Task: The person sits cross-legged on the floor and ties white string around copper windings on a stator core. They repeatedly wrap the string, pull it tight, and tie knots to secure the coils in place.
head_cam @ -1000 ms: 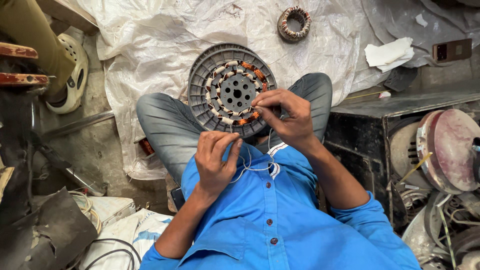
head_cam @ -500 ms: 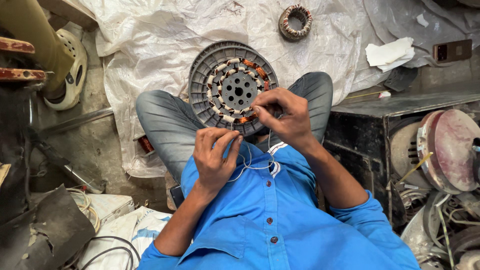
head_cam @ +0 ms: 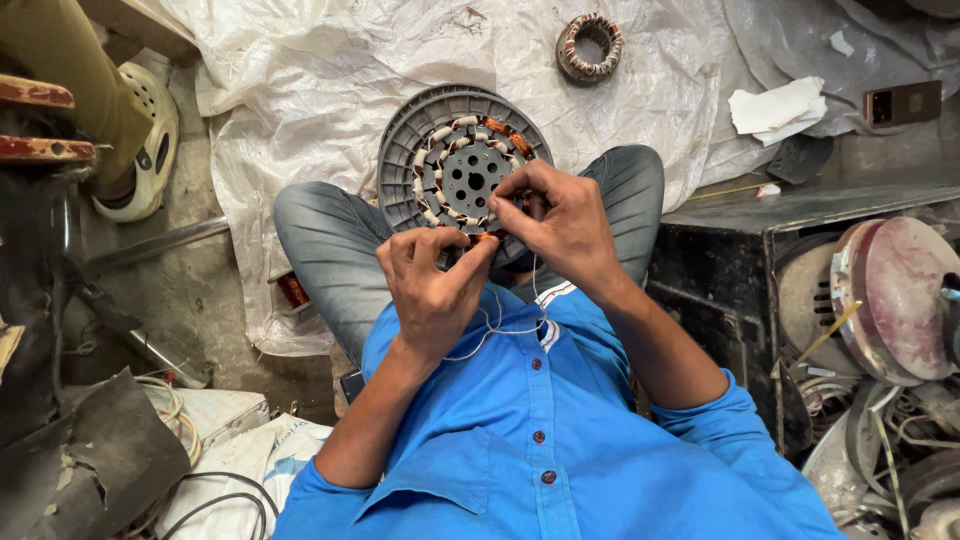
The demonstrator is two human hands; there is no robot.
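Note:
A round grey fan motor stator (head_cam: 450, 160) with copper coils wrapped in white tape rests on my lap between my knees. My right hand (head_cam: 565, 222) pinches at the stator's near right rim, fingers closed on the windings. My left hand (head_cam: 432, 285) sits just below the stator's near edge, fingertips curled at a copper coil beside the right hand. A thin white thread (head_cam: 500, 325) hangs in a loop from both hands over my blue shirt.
A second wound coil ring (head_cam: 590, 46) lies on the white plastic sheet (head_cam: 300, 90) ahead. Another person's shoe (head_cam: 145, 140) stands at the left. A phone (head_cam: 902, 103) and crumpled paper (head_cam: 778, 106) lie at the right, motor parts (head_cam: 890, 300) beside a black box.
My left hand has risen from my chest toward the stator's near edge, meeting the right hand. The right hand stays at the rim.

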